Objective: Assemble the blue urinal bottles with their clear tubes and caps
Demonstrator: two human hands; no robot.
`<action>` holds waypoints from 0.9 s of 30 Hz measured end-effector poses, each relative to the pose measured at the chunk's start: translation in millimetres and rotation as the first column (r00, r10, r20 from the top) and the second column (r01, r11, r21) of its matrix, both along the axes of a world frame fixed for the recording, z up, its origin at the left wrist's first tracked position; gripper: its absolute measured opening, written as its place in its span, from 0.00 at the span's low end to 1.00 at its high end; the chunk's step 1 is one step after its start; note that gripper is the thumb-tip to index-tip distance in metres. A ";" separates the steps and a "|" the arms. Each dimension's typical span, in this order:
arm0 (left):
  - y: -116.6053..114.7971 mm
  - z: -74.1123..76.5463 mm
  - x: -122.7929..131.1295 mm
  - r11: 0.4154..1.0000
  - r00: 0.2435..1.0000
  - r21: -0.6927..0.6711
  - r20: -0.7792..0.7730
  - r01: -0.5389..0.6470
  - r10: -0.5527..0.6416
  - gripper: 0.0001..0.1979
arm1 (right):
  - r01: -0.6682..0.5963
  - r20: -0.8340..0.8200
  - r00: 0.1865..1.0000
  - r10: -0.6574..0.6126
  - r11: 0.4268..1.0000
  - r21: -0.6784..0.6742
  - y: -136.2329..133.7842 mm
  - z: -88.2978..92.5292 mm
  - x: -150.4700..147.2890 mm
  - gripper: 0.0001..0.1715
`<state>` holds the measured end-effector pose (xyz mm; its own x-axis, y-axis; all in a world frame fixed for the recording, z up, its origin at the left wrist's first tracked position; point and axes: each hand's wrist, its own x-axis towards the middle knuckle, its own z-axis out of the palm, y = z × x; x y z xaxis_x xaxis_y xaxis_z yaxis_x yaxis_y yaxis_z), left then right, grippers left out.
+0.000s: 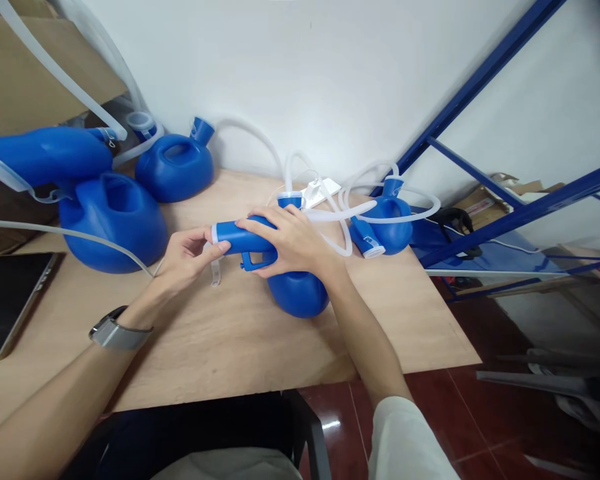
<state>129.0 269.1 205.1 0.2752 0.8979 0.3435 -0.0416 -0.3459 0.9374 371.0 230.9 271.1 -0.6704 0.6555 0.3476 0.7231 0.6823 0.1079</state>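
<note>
A blue plastic bottle (298, 292) with a long neck lies on the wooden table (230, 340) in front of me. My right hand (285, 241) is wrapped over its neck and handle. My left hand (190, 257) pinches the white cap (214, 235) at the end of the neck, thumb and fingers closed on it. A small clear strap hangs below the cap. A watch sits on my left wrist.
Several more blue bottles with clear tubing stand around: one at the left (113, 223), one behind it (176, 167), one at the right (386, 223). A tablet (5, 300) lies at the left edge. Blue metal shelving (505, 220) stands to the right. A cardboard box (25, 67) is at top left.
</note>
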 end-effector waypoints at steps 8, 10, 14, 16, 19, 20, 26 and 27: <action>0.8 1.5 -3.9 0.999 0.999 0.029 -0.037 0.027 -0.026 0.25 | -0.037 -0.014 0.999 0.036 0.998 -0.048 0.8 0.1 3.5 0.43; 2.8 -3.9 -3.9 0.999 0.999 0.042 -0.035 0.001 0.001 0.25 | -0.046 -0.013 0.999 0.046 0.998 -0.044 0.6 0.0 3.0 0.42; 3.4 -11.1 -1.3 0.994 0.996 0.071 -0.029 -0.086 0.088 0.28 | -0.025 0.027 0.999 0.026 0.998 -0.062 -0.7 -0.1 3.4 0.43; 1.9 -13.1 1.6 0.991 0.992 0.065 -0.036 -0.117 0.119 0.28 | -0.004 0.047 0.999 0.008 0.997 -0.080 -1.7 0.1 4.8 0.45; -1.1 -16.3 8.7 0.991 0.991 0.004 -0.019 -0.135 0.135 0.26 | 0.018 0.065 0.998 -0.013 0.996 -0.083 -3.5 0.3 7.6 0.46; -2.2 -17.2 11.9 0.991 0.991 -0.034 0.013 -0.131 0.132 0.25 | 0.021 0.071 0.997 -0.015 0.996 -0.083 -4.1 0.3 8.5 0.46; -9.7 -15.9 31.0 0.964 0.972 -0.246 0.179 -0.103 0.150 0.24 | 0.014 0.115 0.993 -0.006 0.997 -0.071 -5.7 -0.1 12.1 0.46; -10.3 -15.8 32.6 0.954 0.967 -0.279 0.193 -0.108 0.166 0.24 | 0.011 0.124 0.992 -0.003 0.998 -0.064 -5.6 0.2 12.0 0.46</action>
